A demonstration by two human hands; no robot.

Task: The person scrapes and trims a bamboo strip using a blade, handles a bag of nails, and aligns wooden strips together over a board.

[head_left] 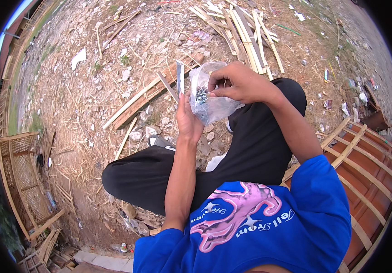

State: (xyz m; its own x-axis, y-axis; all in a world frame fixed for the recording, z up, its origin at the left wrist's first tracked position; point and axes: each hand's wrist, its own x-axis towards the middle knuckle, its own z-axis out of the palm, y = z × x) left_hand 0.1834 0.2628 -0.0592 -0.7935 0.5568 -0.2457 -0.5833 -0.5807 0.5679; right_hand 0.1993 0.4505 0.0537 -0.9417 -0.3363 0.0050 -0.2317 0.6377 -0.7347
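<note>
My left hand [187, 119] holds a clear plastic bag [210, 103] from below and also grips a thin flat metal blade [180, 78] that stands upright above the fingers. Small dark metal pieces, probably nails [201, 94], lie inside the bag. My right hand [240, 83] is at the bag's mouth, fingertips pinched inside it among the nails. Both hands are over my knees, which are in black trousers [250, 145].
Bare dirt with dry grass, stones and scraps lies below. Long wooden planks [146, 93] lie just past my hands, and a bundle of bamboo slats [246, 32] farther off. A red slatted wooden frame [364, 168] is at my right, a lattice panel [21, 177] at the left.
</note>
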